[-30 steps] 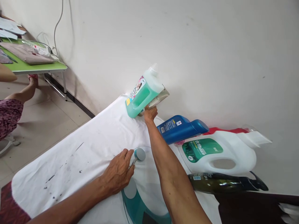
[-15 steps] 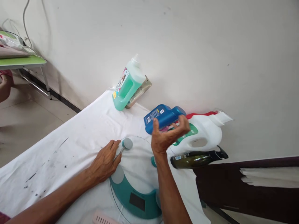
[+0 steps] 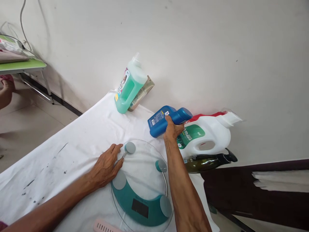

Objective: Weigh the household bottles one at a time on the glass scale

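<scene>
My right hand (image 3: pixel 172 129) has its thumb over the label side of a blue bottle (image 3: pixel 158 120) with its fingers behind, gripping it near the neck. The bottle leans to the right. My left hand (image 3: pixel 106 166) rests on the left rim of a round glass bathroom scale (image 3: pixel 140 211), thumb and fingers apart. The scale has a teal curved panel with a dark display and grey round pads. Right of the blue bottle lies a white jug (image 3: pixel 217 138) with a green label. A dark green pump bottle (image 3: pixel 205 163) is partly hidden behind my right forearm.
A green-tinted jug (image 3: pixel 132 85) and a beige pouch (image 3: pixel 142 95) stand at the table's back corner by the wall. Something red (image 3: pixel 205 116) lies behind the white jug. A pink slotted item (image 3: pixel 103 226) is at the front. A green-topped table (image 3: pixel 24 65) stands at left.
My right hand has closed from an open pose in front of the blue bottle onto the bottle itself. My left hand stays at the scale's rim. The view has shifted slightly.
</scene>
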Available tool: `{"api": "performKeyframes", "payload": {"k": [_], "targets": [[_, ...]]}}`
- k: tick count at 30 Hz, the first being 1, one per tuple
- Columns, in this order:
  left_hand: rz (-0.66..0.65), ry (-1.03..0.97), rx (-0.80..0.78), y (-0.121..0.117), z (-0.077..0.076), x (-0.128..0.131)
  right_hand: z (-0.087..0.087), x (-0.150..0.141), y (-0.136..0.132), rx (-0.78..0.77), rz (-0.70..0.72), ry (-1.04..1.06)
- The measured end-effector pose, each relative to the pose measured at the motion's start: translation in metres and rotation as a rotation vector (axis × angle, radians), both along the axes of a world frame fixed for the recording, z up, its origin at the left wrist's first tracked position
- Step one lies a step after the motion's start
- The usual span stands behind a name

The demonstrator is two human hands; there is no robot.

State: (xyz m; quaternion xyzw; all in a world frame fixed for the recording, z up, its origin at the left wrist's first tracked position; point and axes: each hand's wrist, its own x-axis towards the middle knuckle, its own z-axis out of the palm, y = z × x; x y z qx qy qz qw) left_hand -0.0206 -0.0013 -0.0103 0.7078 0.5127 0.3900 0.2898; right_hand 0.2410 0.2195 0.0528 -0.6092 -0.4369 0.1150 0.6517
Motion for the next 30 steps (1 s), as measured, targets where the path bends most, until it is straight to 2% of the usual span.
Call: {"api": "performKeyframes", "payload": {"k": [2,5,9,12,14,16,20,26,30], "targets": [[0.007,0.003,0.012,0.000,0.001,-0.001,0.011,-0.001,-0.008,0.023,-0.049,0.058],[-0.010,0.021,0.013,0.001,0.003,-0.002,0.043,0.001,-0.034,0.112,-0.052,0.093],[-0.026,0.046,0.015,0.002,0.003,-0.004,0.095,0.005,-0.095,0.220,0.131,0.029],[-0.030,0.068,0.023,0.004,0.001,-0.005,0.111,0.001,-0.147,0.198,0.224,0.074],[-0.036,0.070,0.038,0.005,0.000,-0.006,0.105,-0.005,-0.179,0.139,0.244,0.143],[-0.040,0.069,0.060,0.005,-0.001,-0.007,0.093,-0.013,-0.205,0.063,0.240,0.184],[-0.028,0.079,0.091,0.007,-0.003,-0.008,0.067,-0.026,-0.238,-0.005,0.256,0.168],[-0.043,0.086,0.081,0.008,-0.005,-0.009,0.044,-0.037,-0.251,-0.023,0.263,0.098],[-0.049,0.078,0.065,0.008,-0.005,-0.009,0.037,-0.038,-0.252,-0.020,0.247,0.076]]}}
